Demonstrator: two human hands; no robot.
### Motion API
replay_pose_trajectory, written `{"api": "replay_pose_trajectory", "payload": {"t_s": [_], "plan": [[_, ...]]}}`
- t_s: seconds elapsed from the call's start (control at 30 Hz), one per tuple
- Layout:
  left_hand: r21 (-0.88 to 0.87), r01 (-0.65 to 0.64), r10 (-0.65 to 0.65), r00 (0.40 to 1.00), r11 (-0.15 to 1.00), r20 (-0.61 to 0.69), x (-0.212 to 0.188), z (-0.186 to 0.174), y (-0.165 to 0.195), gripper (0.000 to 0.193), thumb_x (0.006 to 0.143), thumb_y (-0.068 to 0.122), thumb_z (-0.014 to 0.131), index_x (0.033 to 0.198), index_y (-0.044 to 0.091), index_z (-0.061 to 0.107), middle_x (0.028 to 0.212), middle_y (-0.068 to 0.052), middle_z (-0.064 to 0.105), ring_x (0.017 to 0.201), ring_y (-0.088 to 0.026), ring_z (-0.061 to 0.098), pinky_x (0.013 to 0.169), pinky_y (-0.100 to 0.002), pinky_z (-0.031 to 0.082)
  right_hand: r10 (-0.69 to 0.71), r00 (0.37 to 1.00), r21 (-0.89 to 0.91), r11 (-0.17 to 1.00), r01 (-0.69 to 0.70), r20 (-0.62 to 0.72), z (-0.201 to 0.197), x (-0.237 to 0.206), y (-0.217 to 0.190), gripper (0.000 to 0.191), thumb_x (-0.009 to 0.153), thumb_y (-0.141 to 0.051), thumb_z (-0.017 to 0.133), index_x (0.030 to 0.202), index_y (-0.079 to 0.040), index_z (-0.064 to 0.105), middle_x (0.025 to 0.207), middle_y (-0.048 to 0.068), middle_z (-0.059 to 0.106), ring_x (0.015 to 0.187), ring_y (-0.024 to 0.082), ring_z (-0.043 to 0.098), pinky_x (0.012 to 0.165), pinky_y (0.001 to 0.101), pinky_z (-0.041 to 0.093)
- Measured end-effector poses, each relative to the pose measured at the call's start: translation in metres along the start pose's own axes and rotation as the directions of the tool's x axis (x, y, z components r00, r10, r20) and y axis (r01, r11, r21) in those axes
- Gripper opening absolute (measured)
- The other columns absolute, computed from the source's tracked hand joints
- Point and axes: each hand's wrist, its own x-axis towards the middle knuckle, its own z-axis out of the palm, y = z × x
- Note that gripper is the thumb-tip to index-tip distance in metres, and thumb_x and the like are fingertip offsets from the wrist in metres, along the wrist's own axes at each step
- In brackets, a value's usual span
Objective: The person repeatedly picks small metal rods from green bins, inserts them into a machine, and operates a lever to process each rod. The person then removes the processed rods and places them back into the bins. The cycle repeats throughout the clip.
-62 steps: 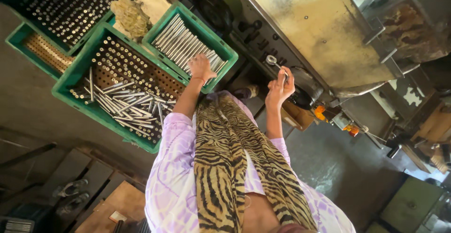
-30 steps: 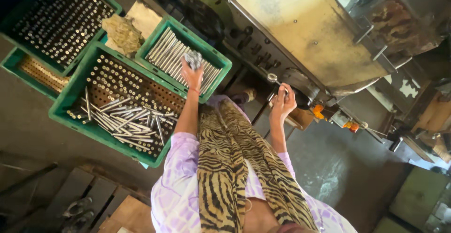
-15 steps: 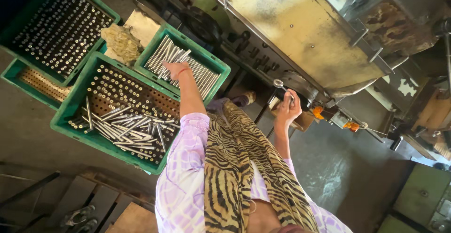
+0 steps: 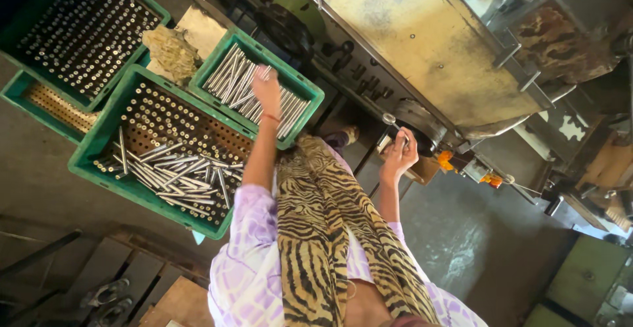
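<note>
Over the small green crate (image 4: 304,91) of loose steel rods (image 4: 236,84), the left hand (image 4: 266,89) closes its fingers on one or two, while the right hand (image 4: 399,157) pinches a rod (image 4: 393,126) at the machine (image 4: 422,50); plenty left.

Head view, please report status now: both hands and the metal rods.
Left hand in green crate, on metal rods. Right hand shut on one rod at machine. Nothing in the way.

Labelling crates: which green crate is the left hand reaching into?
The small green crate nearest the machine, with loose metal rods lying flat. The left hand is over it; the other crates hold rods standing in perforated racks.
</note>
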Motion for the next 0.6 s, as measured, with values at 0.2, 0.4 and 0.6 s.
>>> {"api": "replay_pose_trajectory", "payload": {"t_s": [0.2, 0.4, 0.6], "plan": [[0.294, 0.045, -0.125, 0.958, 0.955, 0.260, 0.047, -0.036, -0.017, 0.110, 0.076, 0.055, 0.084, 0.152, 0.001, 0.025, 0.156, -0.025, 0.026, 0.143, -0.048, 0.022, 0.113, -0.063, 0.022, -0.036, 0.998, -0.083, 0.996, 0.040, 0.042, -0.011, -0.008, -0.003, 0.023, 0.102, -0.021, 0.072, 0.116, -0.003, 0.070, 0.072, -0.005, 0.056, 0.054, 0.003, 0.041, 0.049, 0.0216, 0.029], [0.281, -0.234, 0.131, 0.931, 0.931, 0.341, -0.009, -0.021, -0.018, 0.106, 0.078, 0.056, 0.084, 0.151, -0.003, 0.034, 0.147, -0.023, 0.041, 0.133, -0.045, 0.039, 0.105, -0.062, 0.037, 0.032, 0.999, -0.057, 0.998, -0.029, 0.043, -0.010, -0.016, 0.001, 0.021, 0.103, -0.021, 0.071, 0.115, -0.004, 0.071, 0.071, -0.006, 0.054, 0.056, 0.003, 0.043, 0.049, 0.0218, 0.031], [0.274, -0.536, 0.419, 0.822, 0.799, 0.385, -0.052, -0.016, -0.029, 0.073, 0.082, 0.033, 0.079, 0.140, -0.002, 0.052, 0.129, -0.019, 0.054, 0.114, -0.038, 0.052, 0.095, -0.047, 0.049, 0.053, 0.998, -0.062, 0.997, -0.052, 0.016, -0.001, -0.015, 0.007, 0.019, 0.102, -0.020, 0.071, 0.113, -0.003, 0.071, 0.072, -0.007, 0.052, 0.056, 0.002, 0.043, 0.048, 0.0216, 0.035]]}}
